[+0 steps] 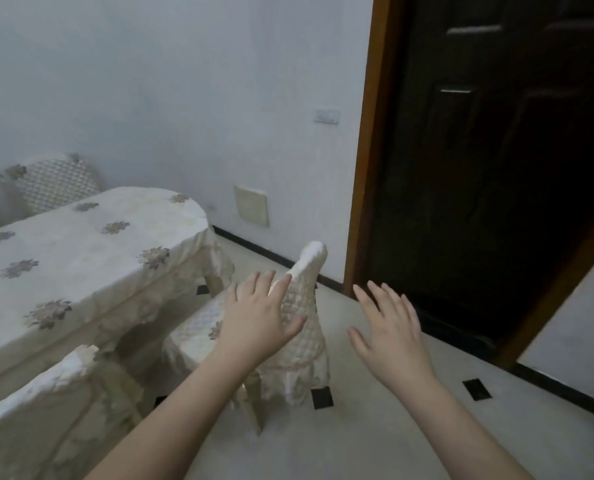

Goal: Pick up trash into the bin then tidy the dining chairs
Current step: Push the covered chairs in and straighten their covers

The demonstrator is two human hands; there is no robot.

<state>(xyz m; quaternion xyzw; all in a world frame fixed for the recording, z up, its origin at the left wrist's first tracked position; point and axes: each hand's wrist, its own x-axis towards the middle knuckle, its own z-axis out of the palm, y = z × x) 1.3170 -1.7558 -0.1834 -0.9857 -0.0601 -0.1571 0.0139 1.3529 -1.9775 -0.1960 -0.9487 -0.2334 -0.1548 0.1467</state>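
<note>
Left hand (257,318) perhaps touching chair (304,306).

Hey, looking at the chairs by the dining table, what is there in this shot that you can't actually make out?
Head view only:
- Bin and trash: none in frame.
- Middle chair: the left hand covers part of its backrest; contact unclear.
- Near chair: cut off by the bottom-left edge.
- Far chair: seat hidden behind the table.
- Doorway: too dark.
- Right hand: open, empty.
</note>
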